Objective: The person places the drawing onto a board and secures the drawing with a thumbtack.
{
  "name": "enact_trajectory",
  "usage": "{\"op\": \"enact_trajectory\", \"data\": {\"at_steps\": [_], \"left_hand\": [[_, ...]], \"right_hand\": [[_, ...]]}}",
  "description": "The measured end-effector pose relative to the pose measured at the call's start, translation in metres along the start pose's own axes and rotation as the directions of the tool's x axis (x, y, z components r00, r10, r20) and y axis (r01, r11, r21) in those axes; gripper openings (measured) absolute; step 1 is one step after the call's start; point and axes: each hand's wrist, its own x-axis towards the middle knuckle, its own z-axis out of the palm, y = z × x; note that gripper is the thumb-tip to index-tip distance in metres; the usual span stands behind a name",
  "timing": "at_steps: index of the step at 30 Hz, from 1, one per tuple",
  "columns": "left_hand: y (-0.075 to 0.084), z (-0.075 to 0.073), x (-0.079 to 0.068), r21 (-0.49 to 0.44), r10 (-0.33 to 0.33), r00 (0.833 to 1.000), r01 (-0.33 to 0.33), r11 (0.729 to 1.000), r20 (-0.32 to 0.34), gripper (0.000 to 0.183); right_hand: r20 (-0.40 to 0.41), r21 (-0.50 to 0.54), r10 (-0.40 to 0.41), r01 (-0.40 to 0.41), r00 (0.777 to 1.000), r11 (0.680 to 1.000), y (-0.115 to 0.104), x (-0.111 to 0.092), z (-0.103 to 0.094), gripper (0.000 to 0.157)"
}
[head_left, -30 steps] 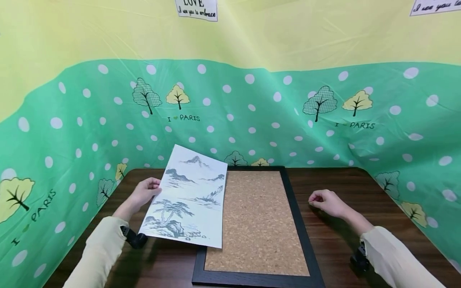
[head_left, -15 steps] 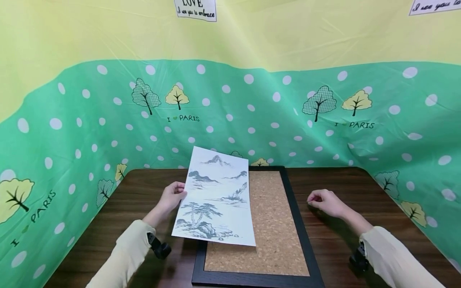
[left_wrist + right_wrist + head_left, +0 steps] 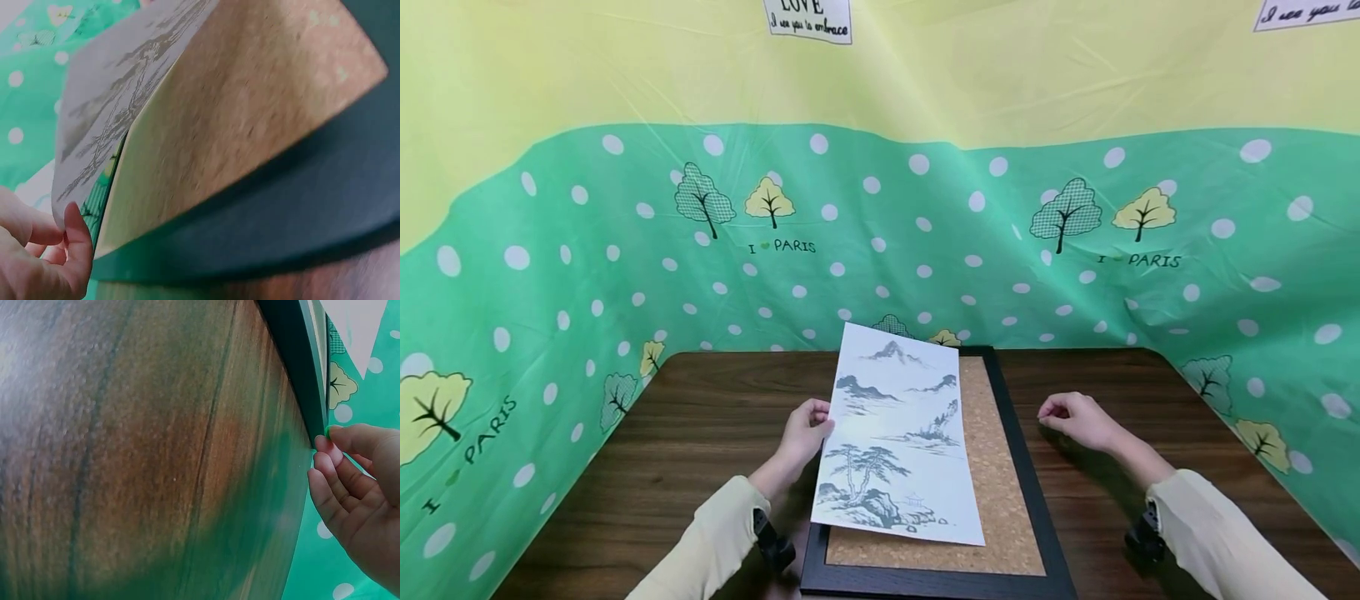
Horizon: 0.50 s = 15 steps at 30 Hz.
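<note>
Pinching: left fingers [image 3: 40, 230], one print [image 3: 891, 433] | right fingers [image 3: 325, 497], one green piece [image 3: 329, 432] | one corkboard [image 3: 996, 467]

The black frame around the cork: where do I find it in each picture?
Head: black frame at lower middle, partly hidden by the paper.
Left wrist: black frame along the bottom and up the right side.
Right wrist: black frame slanting from the top toward the right hand.
Shared landmark: green spotted cloth.

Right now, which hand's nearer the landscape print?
Left: the left hand pinches the landscape print by its left edge; the right hand is apart, right of the black frame.
</note>
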Motion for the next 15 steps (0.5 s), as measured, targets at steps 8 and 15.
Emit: {"op": "enact_trajectory", "data": {"at_steps": [8, 15], "left_hand": [[0.000, 0.020, -0.010, -0.011, 0.010, 0.998, -0.010, 1.000, 0.068, 0.016], [-0.002, 0.030, -0.016, 0.020, 0.015, 0.997, -0.017, 1.000, 0.078, 0.014]], "right_hand": [[0.000, -0.008, -0.021, 0.021, 1.000, 1.000, 0.003, 0.001, 0.002, 0.005], [-0.003, -0.018, -0.012, 0.012, 1.000, 1.000, 0.002, 0.001, 0.005, 0.005]]}}
